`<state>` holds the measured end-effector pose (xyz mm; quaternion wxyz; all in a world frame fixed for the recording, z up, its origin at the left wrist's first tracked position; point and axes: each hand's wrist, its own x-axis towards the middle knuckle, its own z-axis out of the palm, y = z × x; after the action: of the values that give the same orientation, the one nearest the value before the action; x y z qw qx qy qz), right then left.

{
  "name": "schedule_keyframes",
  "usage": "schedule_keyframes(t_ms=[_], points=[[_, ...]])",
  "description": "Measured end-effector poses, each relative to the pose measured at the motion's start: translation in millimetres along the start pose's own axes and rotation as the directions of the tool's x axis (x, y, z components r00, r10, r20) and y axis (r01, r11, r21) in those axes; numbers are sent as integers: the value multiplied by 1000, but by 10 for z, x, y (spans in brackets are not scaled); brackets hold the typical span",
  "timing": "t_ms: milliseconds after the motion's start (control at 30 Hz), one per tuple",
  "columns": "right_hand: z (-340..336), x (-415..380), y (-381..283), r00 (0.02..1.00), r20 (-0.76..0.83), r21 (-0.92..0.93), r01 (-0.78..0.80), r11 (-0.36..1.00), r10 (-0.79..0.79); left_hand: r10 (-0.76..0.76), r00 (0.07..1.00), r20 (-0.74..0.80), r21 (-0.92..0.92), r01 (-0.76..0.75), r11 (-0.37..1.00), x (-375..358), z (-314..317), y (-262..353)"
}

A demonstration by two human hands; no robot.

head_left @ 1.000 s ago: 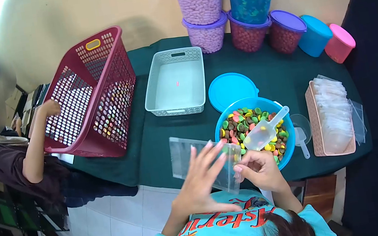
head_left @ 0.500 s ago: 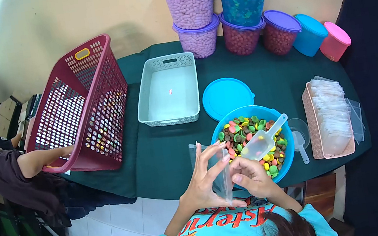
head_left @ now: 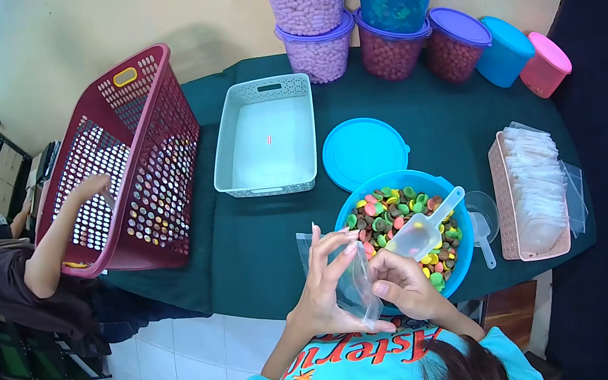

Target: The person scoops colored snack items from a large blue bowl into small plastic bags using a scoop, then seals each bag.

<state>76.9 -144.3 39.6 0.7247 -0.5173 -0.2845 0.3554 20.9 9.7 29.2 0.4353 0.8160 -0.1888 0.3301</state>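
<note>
My left hand (head_left: 319,290) is curved around a clear plastic bag (head_left: 355,283), thumb low and fingers along its upper edge. The bag's mouth gapes between the thumb and fingers. My right hand (head_left: 406,282) is closed against the bag's right side, its thumb and curled fingers pinching there. Just beyond both hands is a blue tub (head_left: 470,263) full of flat round sweets (head_left: 384,213) in green, yellow, pink and brown. A translucent scoop (head_left: 419,236) rests on the sweets, handle pointing up and right.
A round blue lid (head_left: 365,153) and a pale grey tray (head_left: 266,148) lie beyond the tub. At right are a small scoop (head_left: 485,241) and a pink basket (head_left: 508,214) of clear bags. Lidded tubs (head_left: 389,51) line the wall. Another person (head_left: 33,270) reaches into a maroon basket (head_left: 173,154).
The bag's mouth has spread wider between my hands. The other person's hand has risen inside the maroon basket. The view has shifted slightly.
</note>
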Motion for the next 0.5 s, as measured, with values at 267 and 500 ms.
schedule_keyframes(t_ms=[267, 500], points=[[-24, 20, -52, 997, -73, 0, -23, 1000, 23, -69, 997, 18, -13, 70, 997, -17, 7, 2], [-11, 48, -141, 940, -265, -410, 91, 908, -214, -56, 998, 32, 4, 56, 998, -2, 2, -12]])
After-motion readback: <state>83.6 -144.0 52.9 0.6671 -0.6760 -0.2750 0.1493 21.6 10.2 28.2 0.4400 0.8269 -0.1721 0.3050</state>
